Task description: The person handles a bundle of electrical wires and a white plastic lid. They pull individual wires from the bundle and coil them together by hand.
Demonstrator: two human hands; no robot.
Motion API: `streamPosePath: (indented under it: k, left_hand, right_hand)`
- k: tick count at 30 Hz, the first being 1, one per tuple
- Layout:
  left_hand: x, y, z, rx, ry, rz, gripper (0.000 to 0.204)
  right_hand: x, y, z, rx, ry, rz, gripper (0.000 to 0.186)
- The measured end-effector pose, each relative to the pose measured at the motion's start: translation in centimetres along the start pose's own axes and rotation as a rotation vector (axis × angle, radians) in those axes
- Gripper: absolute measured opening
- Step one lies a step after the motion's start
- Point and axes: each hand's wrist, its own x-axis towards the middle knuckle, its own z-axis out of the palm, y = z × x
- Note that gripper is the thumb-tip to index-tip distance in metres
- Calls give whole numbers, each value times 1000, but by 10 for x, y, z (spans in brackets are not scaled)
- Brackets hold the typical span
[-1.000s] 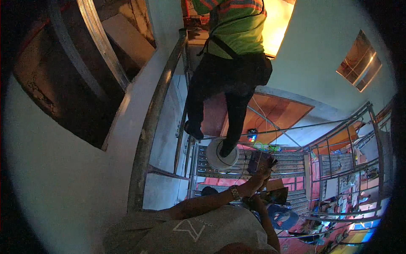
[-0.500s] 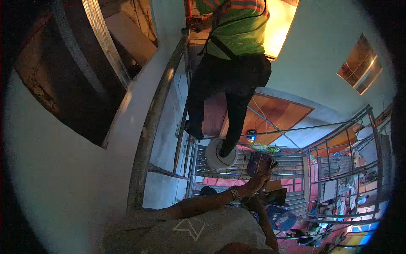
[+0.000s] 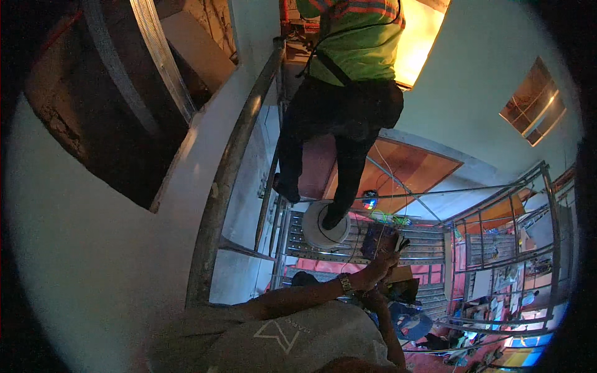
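My left hand (image 3: 378, 271), a watch (image 3: 346, 285) on its wrist, reaches in from the left over the scaffold deck. Its fingers are closed on thin dark and pale ends (image 3: 403, 244) that stick out past them; their kind is too small to tell. Just below, my right hand (image 3: 372, 299) is close to or touching the left wrist. Its fingers are in shadow and mostly hidden. A dark bag-like object (image 3: 377, 241) lies just beyond my left hand. Beside my hands are a brown cardboard piece (image 3: 400, 274) and a blue cap-like item (image 3: 411, 321).
A co-worker in a green vest (image 3: 360, 53) stands ahead, one foot on an upturned white bucket (image 3: 320, 238). Scaffold pipes (image 3: 217, 186) rise at left; railings (image 3: 550, 248) enclose the right. A metal-plank deck (image 3: 410, 244) lies below. Wall openings (image 3: 112, 137) gape at upper left.
The view has shifted slightly, so the co-worker and wall openings sit a little further right. My left hand has turned slightly, and the thin ends point more upward. The co-worker keeps the same stance.
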Motion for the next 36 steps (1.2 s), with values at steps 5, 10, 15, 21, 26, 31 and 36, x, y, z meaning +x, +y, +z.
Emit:
streamPosePath:
  k: [5,10,15,21,26,31,36]
  left_hand:
    - [11,-18,-10,-57,20,-39,39]
    - [2,-9,-1,-46,18,-72,37]
    - [19,-37,-17,-58,32,-81,37]
    - [13,-27,-13,-89,-6,-96,35]
    - [22,-35,-17,-28,25,-49,33]
    - [21,-37,-17,-61,6,-89,31]
    - [19,-37,-13,-62,59,-15,34]
  right_hand:
    - [6,-5,-2,14,-3,-16,42]
    - [0,-3,-1,27,13,1,42]
    - [4,-7,-2,28,7,-11,43]
    - [-1,-7,2,43,23,-4,44]
    - [-5,-8,2,49,30,-3,44]
    - [-8,-10,1,59,42,-2,45]
    - [-4,-13,2,68,42,-6,45]
